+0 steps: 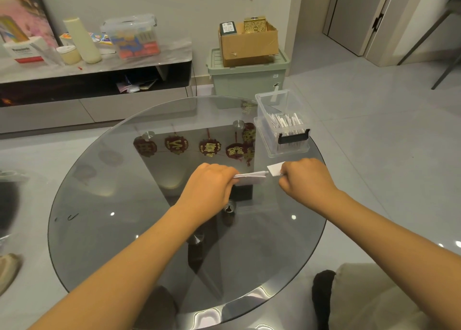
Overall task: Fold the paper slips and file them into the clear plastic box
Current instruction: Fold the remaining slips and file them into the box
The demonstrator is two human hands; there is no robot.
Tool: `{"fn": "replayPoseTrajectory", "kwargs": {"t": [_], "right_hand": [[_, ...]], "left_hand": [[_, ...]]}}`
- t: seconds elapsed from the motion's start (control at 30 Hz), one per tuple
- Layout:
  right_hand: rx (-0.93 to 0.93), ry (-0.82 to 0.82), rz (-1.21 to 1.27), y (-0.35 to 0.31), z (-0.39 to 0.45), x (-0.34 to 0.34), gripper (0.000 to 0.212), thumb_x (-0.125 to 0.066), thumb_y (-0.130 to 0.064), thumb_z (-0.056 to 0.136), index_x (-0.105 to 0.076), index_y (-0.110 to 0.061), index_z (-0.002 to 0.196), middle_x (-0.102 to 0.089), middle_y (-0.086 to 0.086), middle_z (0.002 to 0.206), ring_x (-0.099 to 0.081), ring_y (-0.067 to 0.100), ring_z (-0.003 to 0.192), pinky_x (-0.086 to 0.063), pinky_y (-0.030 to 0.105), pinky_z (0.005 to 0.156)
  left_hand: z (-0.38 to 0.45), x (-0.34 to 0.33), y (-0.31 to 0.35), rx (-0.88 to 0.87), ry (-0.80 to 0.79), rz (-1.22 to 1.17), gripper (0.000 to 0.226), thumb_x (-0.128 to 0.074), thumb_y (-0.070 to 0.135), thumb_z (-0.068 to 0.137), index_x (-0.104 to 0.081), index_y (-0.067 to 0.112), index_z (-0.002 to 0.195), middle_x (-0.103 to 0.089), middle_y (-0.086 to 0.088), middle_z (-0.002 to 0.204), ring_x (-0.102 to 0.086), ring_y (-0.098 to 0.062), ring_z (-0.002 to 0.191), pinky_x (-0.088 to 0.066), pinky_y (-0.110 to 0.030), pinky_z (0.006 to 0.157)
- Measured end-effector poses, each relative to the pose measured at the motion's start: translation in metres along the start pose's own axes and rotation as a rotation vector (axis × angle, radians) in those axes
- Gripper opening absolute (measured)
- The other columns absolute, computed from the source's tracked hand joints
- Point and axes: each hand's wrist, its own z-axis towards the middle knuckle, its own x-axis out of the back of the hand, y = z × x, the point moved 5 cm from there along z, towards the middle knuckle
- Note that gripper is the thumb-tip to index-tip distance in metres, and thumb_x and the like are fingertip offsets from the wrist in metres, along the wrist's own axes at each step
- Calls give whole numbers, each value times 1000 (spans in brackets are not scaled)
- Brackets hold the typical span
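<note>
My left hand (209, 182) grips a small stack of white paper slips (252, 175) just above the round glass table (99, 229). My right hand (303, 177) pinches a single white slip (275, 169) at the stack's right end. The clear plastic box (268, 140) stands open at the table's far right edge, just beyond my right hand, with several folded white slips standing inside and a black latch on its near side.
Red and gold hanging ornaments (208, 147) show through the glass. Beyond the table stand a green storage bin (247, 80) with a cardboard box (249, 42) on top and a low TV cabinet (94, 65) with clutter. A cushion (379, 297) lies near right.
</note>
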Motion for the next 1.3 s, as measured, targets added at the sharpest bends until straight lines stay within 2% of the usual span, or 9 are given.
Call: {"fn": "replayPoseTrajectory", "kwargs": {"t": [0.2,0.27,0.37,0.47,0.57,0.7,0.87,1.03,1.3], "right_hand": [[-123,25,531,18,-5,1,33,-48,-25,94,-54,-7,67,-57,13,67,-52,30,68,-32,31,55],[-158,46,634,18,-6,4,28,-51,-21,93,-57,-3,71,-58,11,72,-51,24,69,-32,30,56],[-182,-3,844,14,-7,9,8,-55,-19,92,-58,-21,86,-54,-11,72,-48,9,66,-35,23,57],[-166,-81,978,4,-7,5,2,-62,-17,88,-63,-18,89,-56,-8,72,-48,7,64,-37,17,58],[-175,-45,983,-4,-7,-3,9,-70,-16,81,-64,-11,86,-61,2,75,-50,7,61,-41,17,59],[-205,4,970,-9,-11,-10,17,-73,-18,78,-60,-9,79,-65,7,71,-63,19,64,-51,30,64],[-180,1,905,-16,-16,-13,24,-73,-21,79,-53,-9,78,-64,0,69,-60,8,60,-50,25,59],[-59,108,650,-20,-17,3,44,-69,-32,81,-46,-26,119,-35,-12,105,-47,9,70,-45,28,64],[76,-26,562,-26,-13,6,17,-51,-23,93,-67,-21,100,-64,2,91,-57,20,83,-46,33,71]], "left_hand": [[-2,5,-8,208,50,-180,27,-43,27,98,-48,20,124,-66,-2,102,-58,-18,82,-41,-24,64],[-3,5,-13,281,45,-225,25,-43,27,98,-48,21,122,-66,-1,108,-60,-17,85,-49,-27,64],[-4,3,-20,396,47,-328,22,-47,25,97,-53,20,118,-66,-1,109,-61,-15,84,-51,-23,63],[-5,0,-20,436,10,-557,17,-50,20,96,-59,22,110,-69,3,86,-63,-9,62,-46,-9,55],[-5,-4,-9,371,-77,-629,20,-47,18,97,-61,26,108,-64,8,62,-64,-5,64,-45,-8,58],[-8,-12,-1,299,-182,-656,26,-35,24,101,-57,28,113,-67,2,70,-63,-11,73,-50,-23,68],[-6,-15,13,160,-169,-480,19,-42,27,98,-52,23,114,-59,8,81,-57,-11,74,-45,-24,67],[-4,-18,17,129,-134,-357,20,-40,20,99,-50,14,116,-57,-2,98,-51,-15,80,-37,-26,67],[2,-22,26,136,-174,-294,15,-34,18,100,-45,8,100,-48,-9,92,-51,-28,74,-41,-42,68]]}}
